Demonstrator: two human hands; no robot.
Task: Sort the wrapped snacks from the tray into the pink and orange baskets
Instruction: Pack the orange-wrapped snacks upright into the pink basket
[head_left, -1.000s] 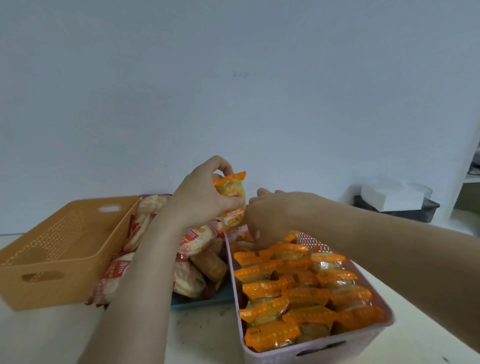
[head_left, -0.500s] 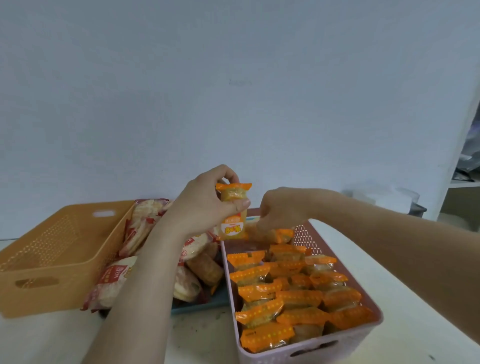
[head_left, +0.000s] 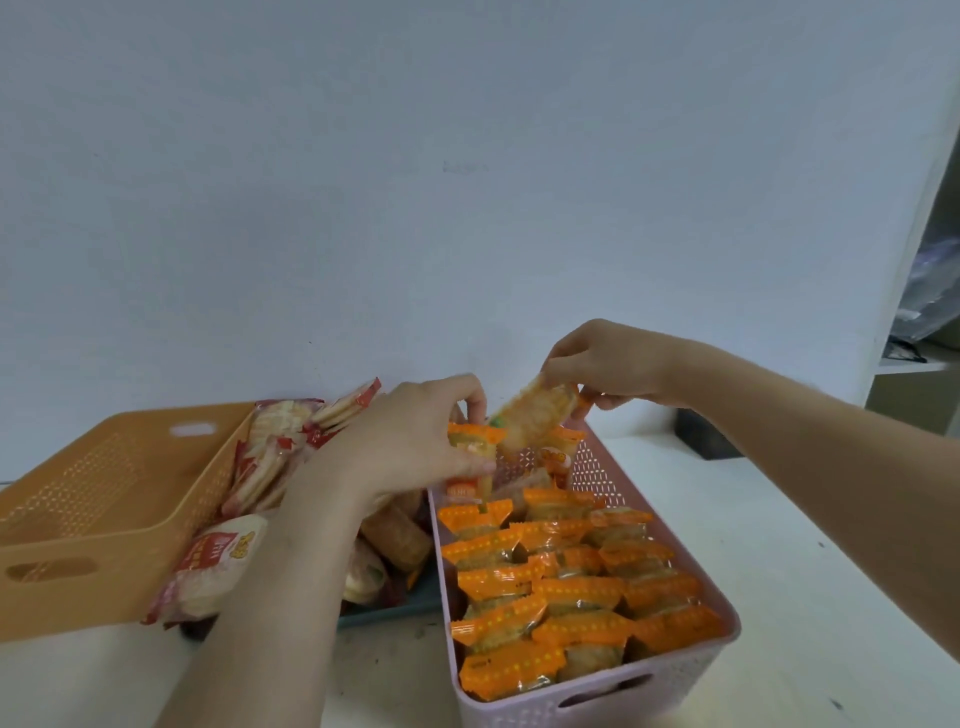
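While the left hand grips an orange-wrapped snack upright at the far left corner of the pink basket, fingers curled round the packet, the right hand pinches a second packet by one end. That one hangs tilted over the far end of the pink basket. The two held packets are just beside each other; whether they touch cannot be told. Rows of orange packets fill the pink basket. A teal tray lies between the two baskets, partly hidden by the left forearm, and holds red-and-white cracker packs and brownish rolls. The orange basket stands left of the tray, with cracker packs leaning on its side. Everything sits on the white desk. A dark box sits far right, near the wall.
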